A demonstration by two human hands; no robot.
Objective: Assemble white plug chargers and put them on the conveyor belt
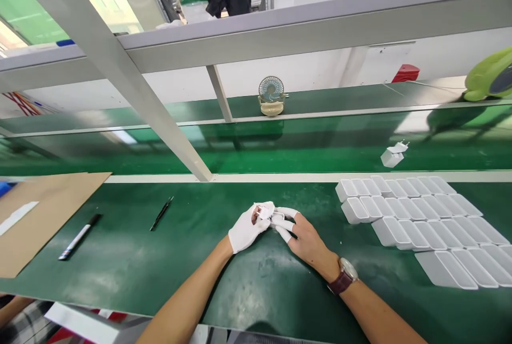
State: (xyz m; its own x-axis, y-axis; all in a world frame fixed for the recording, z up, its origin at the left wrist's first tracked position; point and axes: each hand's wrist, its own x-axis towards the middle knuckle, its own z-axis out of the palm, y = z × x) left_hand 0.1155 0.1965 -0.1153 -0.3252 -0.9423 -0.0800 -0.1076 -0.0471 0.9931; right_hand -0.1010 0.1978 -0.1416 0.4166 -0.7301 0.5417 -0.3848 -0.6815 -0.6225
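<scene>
My left hand [248, 230], in a white glove, is closed on a small white plastic part [265, 210] above the green work surface. From the other side my right hand [301, 231], with white covers on its fingers and a watch on the wrist, grips the same part. Fingers hide much of it, so its exact kind does not show. To the right, rows of white open-topped plastic housings [424, 221] lie side by side on the green table [248, 296].
A black pen-like tool [162, 213] and a marker [80, 237] lie at the left, near brown cardboard [52, 210]. White plug adapters [394, 154] sit behind the housings. A slanted metal post [160, 120] rises behind the table. A small fan [271, 96] stands on the shelf.
</scene>
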